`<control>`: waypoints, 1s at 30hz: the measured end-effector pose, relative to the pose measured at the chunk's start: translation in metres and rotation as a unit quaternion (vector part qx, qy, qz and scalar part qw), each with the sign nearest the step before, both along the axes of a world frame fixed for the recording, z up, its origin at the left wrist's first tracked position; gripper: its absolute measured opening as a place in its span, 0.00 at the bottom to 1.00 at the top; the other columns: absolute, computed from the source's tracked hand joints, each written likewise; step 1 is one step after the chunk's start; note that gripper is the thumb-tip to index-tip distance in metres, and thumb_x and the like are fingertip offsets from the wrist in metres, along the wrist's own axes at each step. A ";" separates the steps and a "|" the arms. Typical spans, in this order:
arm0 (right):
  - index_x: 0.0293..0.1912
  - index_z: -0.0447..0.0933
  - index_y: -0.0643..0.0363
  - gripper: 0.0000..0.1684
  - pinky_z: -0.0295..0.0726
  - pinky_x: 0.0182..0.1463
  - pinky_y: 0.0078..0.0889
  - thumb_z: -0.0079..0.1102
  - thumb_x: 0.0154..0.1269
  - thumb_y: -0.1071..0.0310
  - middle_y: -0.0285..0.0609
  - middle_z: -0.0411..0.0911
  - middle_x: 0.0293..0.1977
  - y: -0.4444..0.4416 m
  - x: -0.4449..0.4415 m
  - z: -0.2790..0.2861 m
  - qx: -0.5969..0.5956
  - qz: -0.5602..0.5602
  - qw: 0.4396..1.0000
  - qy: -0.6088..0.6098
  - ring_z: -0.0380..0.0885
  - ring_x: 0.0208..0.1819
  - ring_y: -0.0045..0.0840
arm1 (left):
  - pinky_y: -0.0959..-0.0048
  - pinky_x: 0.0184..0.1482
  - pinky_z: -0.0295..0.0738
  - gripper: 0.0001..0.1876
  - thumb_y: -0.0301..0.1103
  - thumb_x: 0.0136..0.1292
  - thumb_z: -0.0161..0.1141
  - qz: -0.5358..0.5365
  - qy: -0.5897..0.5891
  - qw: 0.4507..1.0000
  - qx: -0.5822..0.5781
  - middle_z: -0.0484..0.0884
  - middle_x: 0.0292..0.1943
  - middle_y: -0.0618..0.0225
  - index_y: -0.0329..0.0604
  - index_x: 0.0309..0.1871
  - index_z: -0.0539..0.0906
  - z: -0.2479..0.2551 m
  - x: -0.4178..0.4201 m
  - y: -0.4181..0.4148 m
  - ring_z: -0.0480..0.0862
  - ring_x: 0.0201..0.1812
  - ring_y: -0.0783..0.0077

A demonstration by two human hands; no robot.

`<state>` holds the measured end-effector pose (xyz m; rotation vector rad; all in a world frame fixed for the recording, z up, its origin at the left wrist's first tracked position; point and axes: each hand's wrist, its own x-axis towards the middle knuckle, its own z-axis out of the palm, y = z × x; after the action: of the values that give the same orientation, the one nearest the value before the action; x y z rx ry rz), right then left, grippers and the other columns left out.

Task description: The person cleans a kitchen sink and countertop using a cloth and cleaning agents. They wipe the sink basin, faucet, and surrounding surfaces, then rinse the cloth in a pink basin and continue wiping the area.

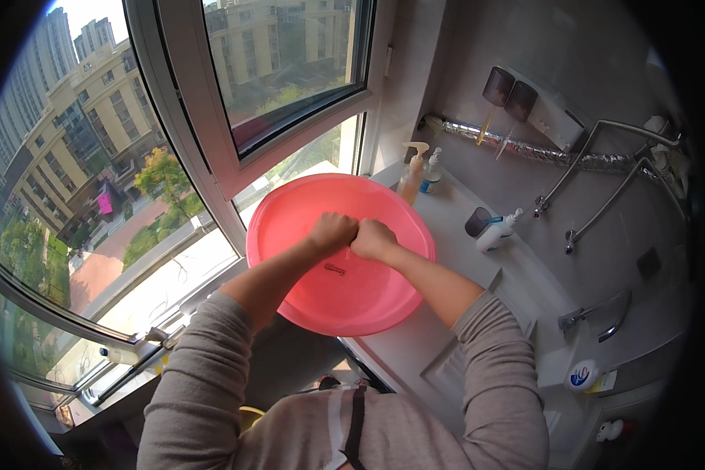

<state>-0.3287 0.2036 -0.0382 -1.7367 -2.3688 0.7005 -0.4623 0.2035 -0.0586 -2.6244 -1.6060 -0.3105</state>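
A large round pink plastic basin (352,311) is in front of me, partly over a white washboard counter. My left hand (332,231) is curled into a fist above the basin's middle. Right beside it, my right hand (373,238) is curled the same way, and the knuckles of both meet. The backs of the hands face up, so the palms and anything in them are hidden. Dark writing marks the basin's bottom below the hands. I cannot tell how much water the basin holds.
Pump bottles (412,170) stand behind the basin on the counter (446,229). Farther right are a dark cup (477,221), a white bottle (498,231) and a wall faucet (593,314). On the left a window sash (229,176) opens inward above the sill.
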 end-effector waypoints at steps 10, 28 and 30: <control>0.45 0.77 0.63 0.18 0.77 0.35 0.26 0.63 0.63 0.59 0.37 0.75 0.35 -0.005 0.048 -0.014 -0.105 -0.031 0.968 0.226 0.73 0.33 0.22 | 0.63 0.41 0.75 0.17 0.32 0.62 0.61 -0.173 -0.245 0.943 -0.142 0.76 0.43 0.55 0.41 0.48 0.66 0.010 -0.013 0.011 0.80 0.44 0.52; 0.53 0.74 0.64 0.18 0.72 0.58 0.29 0.58 0.63 0.73 0.40 0.73 0.48 -0.096 0.134 0.009 0.066 -0.107 0.822 0.556 0.74 0.51 0.26 | 0.73 0.51 0.75 0.16 0.44 0.75 0.49 -0.148 -0.584 0.698 -0.387 0.79 0.40 0.68 0.38 0.46 0.76 0.071 0.086 -0.028 0.80 0.46 0.74; 0.52 0.74 0.59 0.17 0.67 0.60 0.30 0.57 0.69 0.60 0.37 0.74 0.46 -0.119 0.165 0.020 0.034 -0.101 0.759 0.642 0.74 0.49 0.22 | 0.74 0.50 0.74 0.16 0.44 0.75 0.49 -0.165 -0.573 0.696 -0.400 0.78 0.40 0.68 0.38 0.47 0.74 0.088 0.126 -0.050 0.79 0.47 0.75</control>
<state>-0.1639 0.0851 -0.0184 -0.8469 -1.1745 1.1900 -0.3358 0.1532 0.0294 -3.6835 -1.6133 -2.0670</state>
